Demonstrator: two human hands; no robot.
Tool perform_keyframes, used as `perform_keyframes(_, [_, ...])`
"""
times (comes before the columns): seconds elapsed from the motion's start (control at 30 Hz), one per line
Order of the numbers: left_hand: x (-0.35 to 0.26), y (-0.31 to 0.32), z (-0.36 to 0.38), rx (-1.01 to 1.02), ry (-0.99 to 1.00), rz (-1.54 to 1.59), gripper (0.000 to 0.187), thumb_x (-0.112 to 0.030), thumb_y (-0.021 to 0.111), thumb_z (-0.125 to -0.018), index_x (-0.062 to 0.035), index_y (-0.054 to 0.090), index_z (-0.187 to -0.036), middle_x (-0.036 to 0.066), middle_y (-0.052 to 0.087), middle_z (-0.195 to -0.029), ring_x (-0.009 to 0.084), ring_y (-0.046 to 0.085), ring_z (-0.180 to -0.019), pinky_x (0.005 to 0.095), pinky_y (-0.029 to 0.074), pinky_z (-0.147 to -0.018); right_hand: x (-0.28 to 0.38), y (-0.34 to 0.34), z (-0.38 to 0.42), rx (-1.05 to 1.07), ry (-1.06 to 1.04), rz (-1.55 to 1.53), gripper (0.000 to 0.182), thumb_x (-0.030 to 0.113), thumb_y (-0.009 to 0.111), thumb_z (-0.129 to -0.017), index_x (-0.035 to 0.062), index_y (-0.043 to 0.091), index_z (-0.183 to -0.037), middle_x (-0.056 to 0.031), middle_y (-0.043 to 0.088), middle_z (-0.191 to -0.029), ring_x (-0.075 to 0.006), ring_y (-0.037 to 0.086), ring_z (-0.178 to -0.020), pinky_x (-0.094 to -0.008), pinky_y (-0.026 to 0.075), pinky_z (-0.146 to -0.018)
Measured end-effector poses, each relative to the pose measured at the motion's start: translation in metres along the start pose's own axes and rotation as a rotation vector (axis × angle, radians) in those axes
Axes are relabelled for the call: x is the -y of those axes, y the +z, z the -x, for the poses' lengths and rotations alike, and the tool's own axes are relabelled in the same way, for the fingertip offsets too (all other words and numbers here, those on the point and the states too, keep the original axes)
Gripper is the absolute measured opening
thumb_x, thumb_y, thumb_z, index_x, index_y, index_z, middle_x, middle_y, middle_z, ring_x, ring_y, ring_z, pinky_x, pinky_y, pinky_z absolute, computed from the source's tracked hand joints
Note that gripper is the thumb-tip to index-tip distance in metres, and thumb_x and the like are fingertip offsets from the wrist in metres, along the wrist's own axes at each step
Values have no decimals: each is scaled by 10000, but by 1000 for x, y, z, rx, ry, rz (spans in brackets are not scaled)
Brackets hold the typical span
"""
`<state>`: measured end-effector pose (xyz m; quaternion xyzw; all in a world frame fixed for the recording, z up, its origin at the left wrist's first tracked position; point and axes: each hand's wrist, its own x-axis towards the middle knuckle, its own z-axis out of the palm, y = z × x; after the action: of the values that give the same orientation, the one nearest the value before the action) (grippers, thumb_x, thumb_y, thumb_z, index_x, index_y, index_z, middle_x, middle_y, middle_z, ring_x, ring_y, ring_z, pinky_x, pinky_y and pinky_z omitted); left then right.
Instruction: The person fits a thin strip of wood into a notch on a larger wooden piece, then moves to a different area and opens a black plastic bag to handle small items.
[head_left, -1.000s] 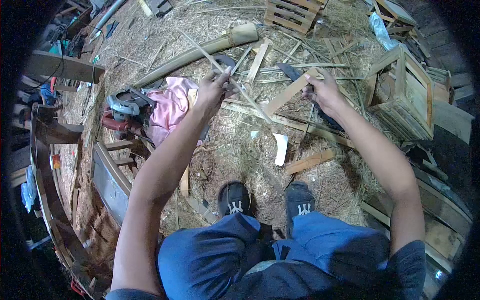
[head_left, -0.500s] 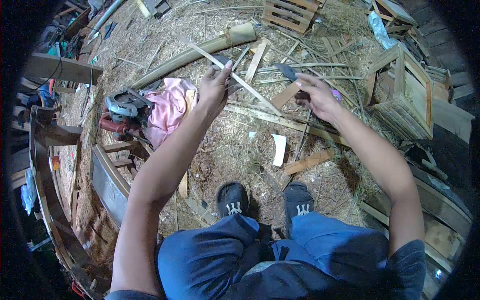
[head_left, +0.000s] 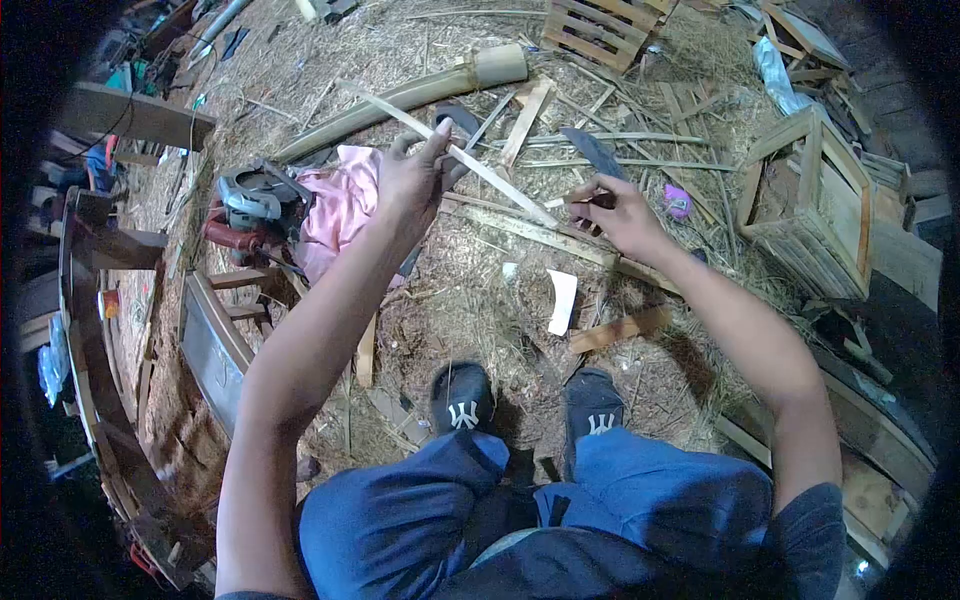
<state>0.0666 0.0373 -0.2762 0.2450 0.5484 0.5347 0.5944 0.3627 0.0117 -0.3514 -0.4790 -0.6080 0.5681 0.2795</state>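
My left hand point(head_left: 418, 170) pinches a long, thin, pale wooden strip point(head_left: 495, 180), which slants from upper left down to the right across the view. Close to the strip's lower end is my right hand point(head_left: 615, 212), its fingers bent around a flat brown piece point(head_left: 570, 202) turned almost edge-on, so only a narrow part shows. A dark knife blade point(head_left: 592, 152) lies on the ground just beyond the right hand. Under the left wrist, a pink cloth point(head_left: 338, 212) is spread beside a grey and red power saw point(head_left: 245, 205).
A thick bamboo pole point(head_left: 400, 108) and several split strips lie on the shavings-covered ground. At right stands a wooden frame box point(head_left: 810, 200), with a slatted crate point(head_left: 600, 32) at the back. A white curved piece point(head_left: 562, 302) and a wood block point(head_left: 620, 330) lie before my feet.
My right hand has moved slightly down and left, closer to the strip's end. The brown piece in it has turned from its flat face to almost edge-on.
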Motion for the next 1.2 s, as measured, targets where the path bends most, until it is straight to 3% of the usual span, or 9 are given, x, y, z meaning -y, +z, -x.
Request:
perform_keyframes(0.17, [-16, -21, 21, -63, -54, 121, 293, -81, 643, -1004, 72, 522, -1223, 186, 649, -1137, 322, 706, -1060, 374, 649, -885, 0, 36, -3, -36, -158, 284, 112, 60, 653, -997, 9, 651, -1097, -45, 704, -884, -96, 659, -802, -297, 531, -717])
perform_keyframes(0.37, [-13, -58, 26, -141, -75, 158, 285, -40, 646, -988, 4, 467, -1204, 199, 665, -1133, 278, 717, -902, 358, 685, -732, -18, 60, -21, 103, 59, 391, 197, 82, 704, -908, 44, 744, -1097, -156, 707, -1033, -237, 690, -759, -390, 532, -705])
perform_keyframes(0.43, [-16, -55, 34, -170, -39, 123, 254, -43, 625, -1000, 16, 474, -1195, 182, 656, -1120, 261, 704, -898, 367, 688, -730, -58, 76, -39, -96, -281, -216, 174, 182, 732, -917, 49, 767, -1024, -140, 704, -934, -232, 670, -764, -366, 523, -693])
perform_keyframes(0.47, [-16, -57, 35, -170, -28, 128, 271, -46, 628, -999, 19, 463, -1205, 172, 648, -1109, 255, 696, -888, 368, 688, -736, -47, 67, -31, -74, -334, 535, 144, 135, 675, -978, 39, 740, -1065, -129, 687, -945, -203, 666, -860, -359, 529, -773])
perform_keyframes(0.5, [-18, -55, 38, -169, -19, 133, 288, -49, 630, -999, 22, 452, -1215, 163, 640, -1099, 249, 688, -878, 369, 688, -742, -48, 68, -32, -69, -337, 533, 144, 135, 675, -978, 39, 740, -1065, -129, 687, -945, -203, 666, -860, -359, 529, -773])
perform_keyframes(0.57, [-22, -51, 42, -173, -4, 136, 312, -47, 653, -987, 25, 453, -1215, 155, 629, -1076, 235, 674, -862, 367, 688, -752, -50, 70, -34, 81, -91, -188, 196, 210, 691, -964, 24, 737, -1001, -94, 664, -901, -169, 647, -857, -315, 517, -729])
perform_keyframes(0.67, [-23, -46, 38, -238, 12, 113, 314, -44, 675, -974, 35, 467, -1196, 162, 630, -1078, 239, 683, -863, 372, 687, -763, -75, 75, -38, -66, -329, -123, 234, 230, 735, -931, 20, 713, -1031, -98, 683, -870, -147, 632, -784, -290, 510, -709])
perform_keyframes(0.9, [-21, -41, 35, -148, 85, 91, 341, -46, 687, -967, 46, 429, -1169, 175, 640, -1057, 267, 716, -872, 387, 687, -755, -49, 65, -34, 21, -81, 152, 235, 199, 758, -895, 27, 708, -1047, -96, 695, -836, -131, 610, -774, -317, 497, -732])
perform_keyframes(1.2, [-16, -37, 35, -121, 71, 71, 351, -47, 696, -960, 33, 420, -1161, 184, 641, -1029, 281, 726, -837, 370, 688, -735, -55, 64, -42, 89, -321, 379, 254, 225, 754, -869, 12, 679, -984, -122, 653, -792, -194, 608, -761, -374, 497, -733])
